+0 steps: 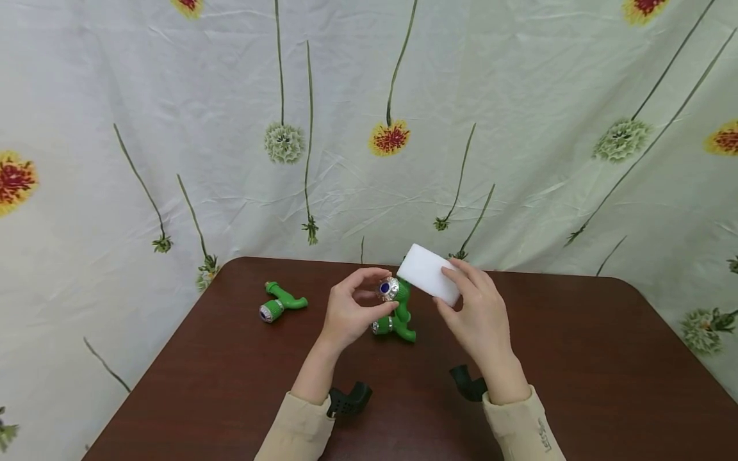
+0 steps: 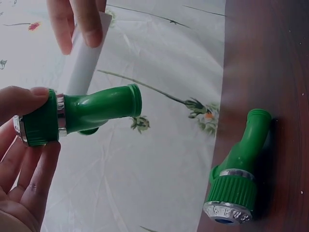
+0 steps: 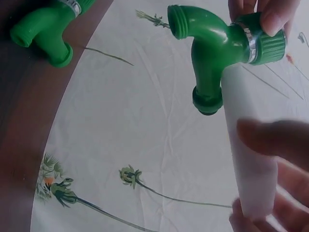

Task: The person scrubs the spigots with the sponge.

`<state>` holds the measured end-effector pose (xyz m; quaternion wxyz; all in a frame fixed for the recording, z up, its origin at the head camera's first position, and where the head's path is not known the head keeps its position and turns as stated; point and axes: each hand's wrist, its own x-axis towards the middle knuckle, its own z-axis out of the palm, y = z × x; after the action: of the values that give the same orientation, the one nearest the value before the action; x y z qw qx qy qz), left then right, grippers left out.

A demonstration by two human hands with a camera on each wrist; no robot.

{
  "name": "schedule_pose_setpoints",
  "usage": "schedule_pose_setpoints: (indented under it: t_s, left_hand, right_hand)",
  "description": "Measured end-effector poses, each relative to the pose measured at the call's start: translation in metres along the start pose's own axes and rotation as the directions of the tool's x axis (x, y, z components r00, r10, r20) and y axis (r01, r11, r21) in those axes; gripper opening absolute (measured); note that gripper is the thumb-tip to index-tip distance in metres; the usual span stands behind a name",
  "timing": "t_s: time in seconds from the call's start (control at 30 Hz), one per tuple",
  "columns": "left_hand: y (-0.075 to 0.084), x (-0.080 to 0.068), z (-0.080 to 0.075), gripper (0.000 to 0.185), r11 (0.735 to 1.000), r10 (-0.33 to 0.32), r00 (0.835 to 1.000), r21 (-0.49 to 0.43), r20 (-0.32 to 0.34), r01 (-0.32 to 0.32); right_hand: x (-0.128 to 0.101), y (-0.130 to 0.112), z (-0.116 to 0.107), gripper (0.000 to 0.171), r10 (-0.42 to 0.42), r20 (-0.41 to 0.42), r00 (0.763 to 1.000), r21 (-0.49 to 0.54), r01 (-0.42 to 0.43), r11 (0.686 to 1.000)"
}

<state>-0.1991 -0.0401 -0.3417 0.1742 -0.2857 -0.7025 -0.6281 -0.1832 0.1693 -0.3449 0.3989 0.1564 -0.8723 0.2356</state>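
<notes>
My left hand point(image 1: 346, 314) pinches a green plastic faucet point(image 2: 104, 106) by its ribbed knob, between thumb and fingers. The knob's silver end with a blue centre faces me in the head view. A white sponge block point(image 1: 425, 274) is gripped in my right hand point(image 1: 480, 315), thumb on one face and fingers on the other. In the right wrist view, the upper end of the sponge point(image 3: 248, 140) meets the held faucet point(image 3: 212, 41) where body and collar join. Both are raised above the table.
Two more green faucets lie on the dark red-brown table point(image 1: 565, 358): one faucet point(image 1: 403, 330) below the hands, another faucet point(image 1: 279, 302) to the left. Behind the table hangs a pale cloth point(image 1: 346, 192) printed with flowers. Black wrist mounts point(image 1: 352, 400) sit at both wrists.
</notes>
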Motion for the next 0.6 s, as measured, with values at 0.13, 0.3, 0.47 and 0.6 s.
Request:
schedule_pose_setpoints:
  t_s: [0.13, 0.3, 0.47, 0.6]
  left_hand:
    - [0.0001, -0.0008, -0.0003, 0.039, 1.0, -0.002, 1.0, -0.01, 0.027, 0.003]
    - [0.0014, -0.0011, -0.0007, 0.04, 1.0, 0.029, 0.997, -0.008, 0.072, -0.028]
    - [0.0037, -0.001, 0.0, 0.041, 1.0, 0.022, 0.994, 0.009, 0.11, -0.023]
    - [0.0045, -0.0009, 0.0001, 0.042, 0.999, 0.02, 0.992, 0.028, 0.127, -0.023]
  right_hand:
    - [0.0007, 0.002, -0.0019, 0.048, 0.036, -0.059, 0.998, 0.027, -0.034, 0.999]
    - [0.0008, 0.0043, -0.0034, 0.048, 0.017, 0.065, 0.998, 0.084, -0.022, 0.996]
    - [0.0001, 0.0051, -0.0034, 0.047, 0.087, 0.054, 0.995, 0.018, -0.088, 0.996]
    - [0.0008, 0.0062, -0.0049, 0.047, 0.118, -0.001, 0.993, 0.035, -0.118, 0.992]
